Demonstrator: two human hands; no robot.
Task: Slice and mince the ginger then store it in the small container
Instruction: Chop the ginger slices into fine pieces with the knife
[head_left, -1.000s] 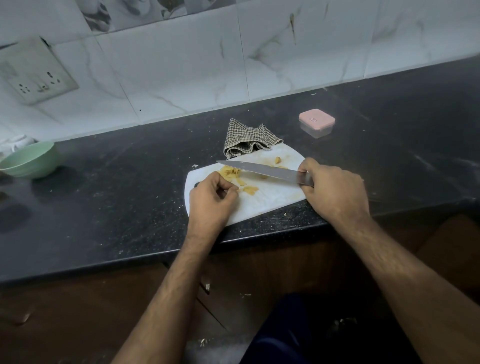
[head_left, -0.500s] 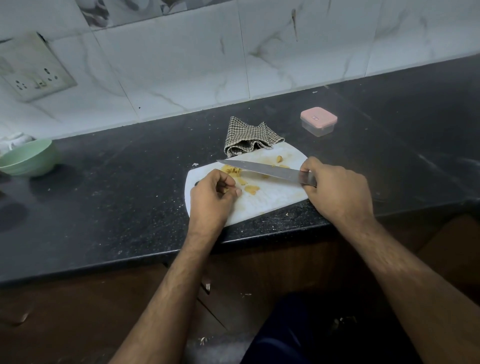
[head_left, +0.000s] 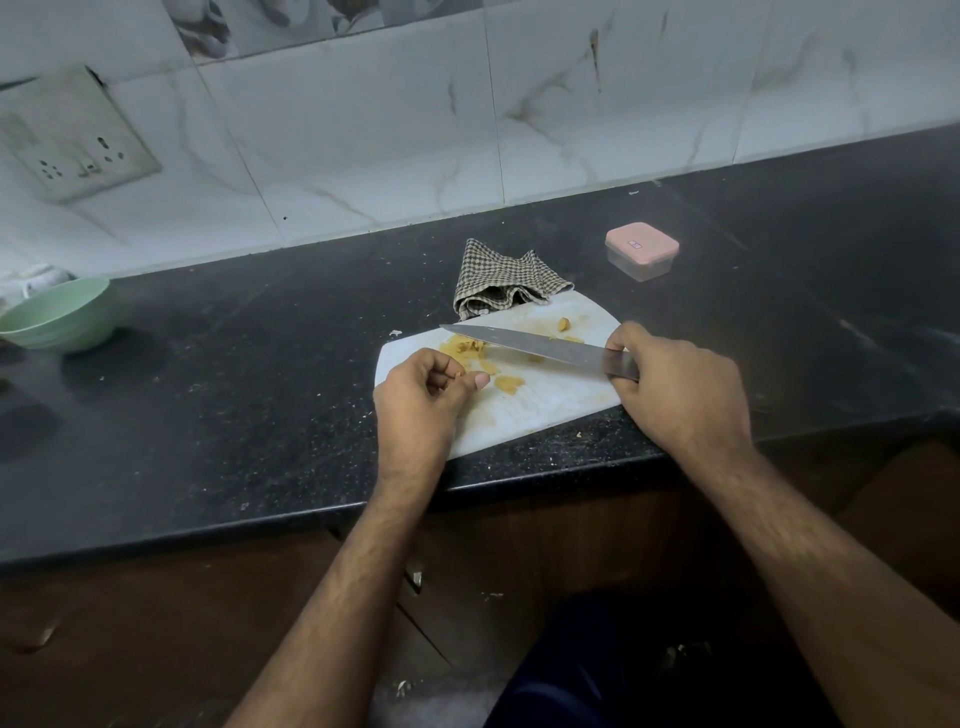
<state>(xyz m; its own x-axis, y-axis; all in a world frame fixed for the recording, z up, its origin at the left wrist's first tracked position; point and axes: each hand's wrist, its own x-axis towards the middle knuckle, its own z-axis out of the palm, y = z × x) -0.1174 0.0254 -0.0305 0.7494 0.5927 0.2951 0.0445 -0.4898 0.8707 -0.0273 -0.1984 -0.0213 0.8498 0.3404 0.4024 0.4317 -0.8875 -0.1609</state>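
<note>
Minced yellow ginger (head_left: 465, 347) lies in a small pile on the white cutting board (head_left: 545, 410), with one loose piece (head_left: 509, 384) nearer me and another (head_left: 563, 325) at the back. My right hand (head_left: 675, 384) grips the handle of a long knife (head_left: 524, 345); its blade lies across the board with the tip pointing left, over the pile. My left hand (head_left: 426, 395) rests on the board's left end just in front of the pile, fingers curled, thumb out. The small clear container (head_left: 641, 249) with a pink lid stands closed at the back right.
A crumpled checked cloth (head_left: 504, 280) lies against the board's far edge. A green bowl (head_left: 57, 312) sits far left on the black counter (head_left: 234, 395). A wall socket (head_left: 78, 135) is on the tiled wall. The board overhangs near the counter's front edge.
My left hand has drawn back a little from the ginger pile, which now shows more. The knife and right hand have barely moved.
</note>
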